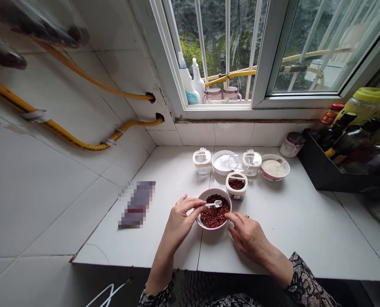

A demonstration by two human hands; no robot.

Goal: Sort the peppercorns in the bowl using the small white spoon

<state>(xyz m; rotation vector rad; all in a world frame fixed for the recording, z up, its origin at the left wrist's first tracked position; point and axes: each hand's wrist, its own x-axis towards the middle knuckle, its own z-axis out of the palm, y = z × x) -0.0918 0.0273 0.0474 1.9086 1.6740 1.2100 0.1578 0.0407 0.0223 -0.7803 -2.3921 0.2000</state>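
Note:
A white bowl with a pink rim, filled with dark red peppercorn-like grains (213,216), stands near the counter's front. My left hand (185,214) pinches the handle of a small white spoon (218,204) above the grains, at the bowl's left side. At the right rim, the fingertips of my right hand (248,233) touch the bowl, with the fingers curved and apart. Just behind the bowl is a small clear jar with a cream-coloured top (236,194), holding the same red grains.
Behind stand a clear jar (202,161), a bowl of white grains (221,162), another jar (251,163) and a flowered bowl of pale powder (273,167). A black bottle box (330,177) is right; a blurred packet (139,204) lies left.

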